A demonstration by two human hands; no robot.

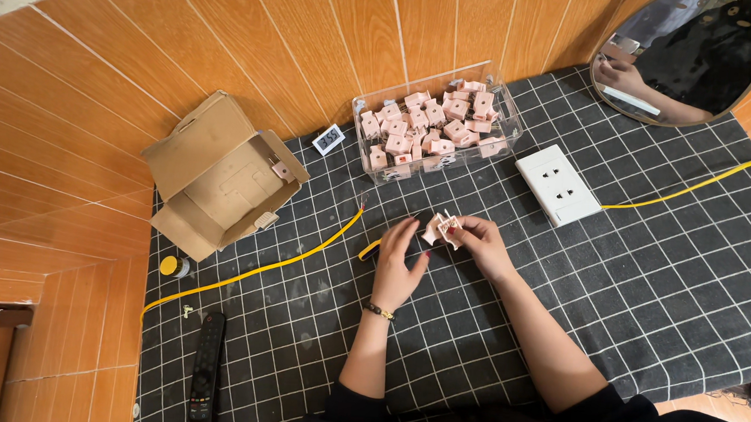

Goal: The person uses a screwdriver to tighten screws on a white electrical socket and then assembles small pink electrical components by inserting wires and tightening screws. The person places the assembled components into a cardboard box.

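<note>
My right hand [479, 245] pinches a small pink plastic connector block [445, 230] just above the black grid-patterned cloth [646, 277]. My left hand [396, 263] lies beside it, fingertips touching the same pink block from the left. A clear plastic box [436, 124] filled with several more pink blocks stands behind the hands. A yellow-handled tool [368, 250] lies partly hidden under my left hand.
An open cardboard box [219, 177] sits at the left, a white wall socket plate [558, 184] with a yellow wire [694, 187] at the right. Another yellow wire [252, 270], a black remote [206, 378], a small digital display [329, 138], a yellow-capped jar [173, 266] and a round mirror [688, 56] surround them.
</note>
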